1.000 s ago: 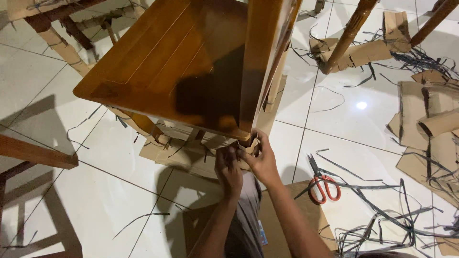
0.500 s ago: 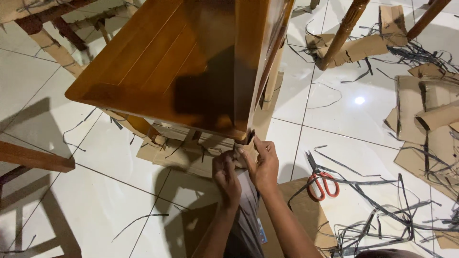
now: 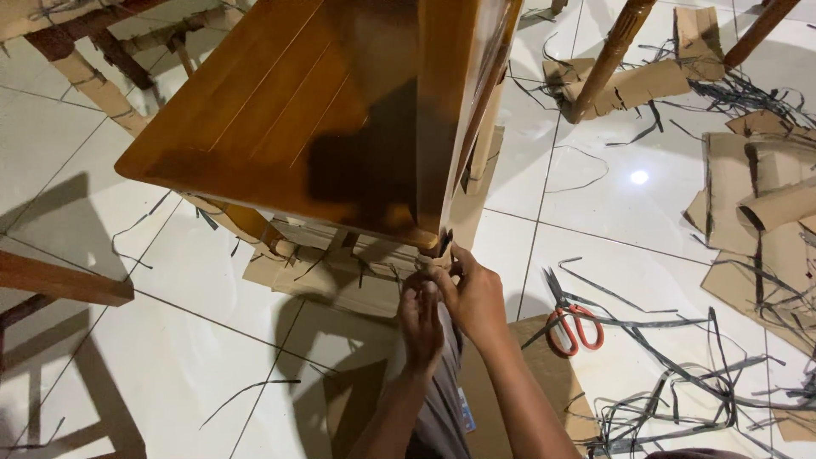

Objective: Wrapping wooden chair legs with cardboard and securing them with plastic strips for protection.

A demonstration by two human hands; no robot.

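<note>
A glossy brown wooden table (image 3: 280, 119) stands over the white tiled floor, its near corner pointing at me. Just below that corner my left hand (image 3: 421, 319) and my right hand (image 3: 476, 293) meet, fingers pinched on the cardboard wrapping (image 3: 357, 263) and a thin black strap at the table leg. Exactly what each finger grips is hidden by the hands themselves. Brown cardboard strips wrap the table's legs and lower rails.
Orange-handled scissors (image 3: 574, 327) lie on the floor to the right of my hands. Cut black straps (image 3: 680, 382) and cardboard scraps (image 3: 756, 204) litter the right side. Another wrapped leg (image 3: 608, 59) stands at the back; a wooden rail (image 3: 59, 280) juts in at left.
The view shifted slightly; my hands stay at the table corner, the fingers working closer together on the wrapping. Nothing else moved.
</note>
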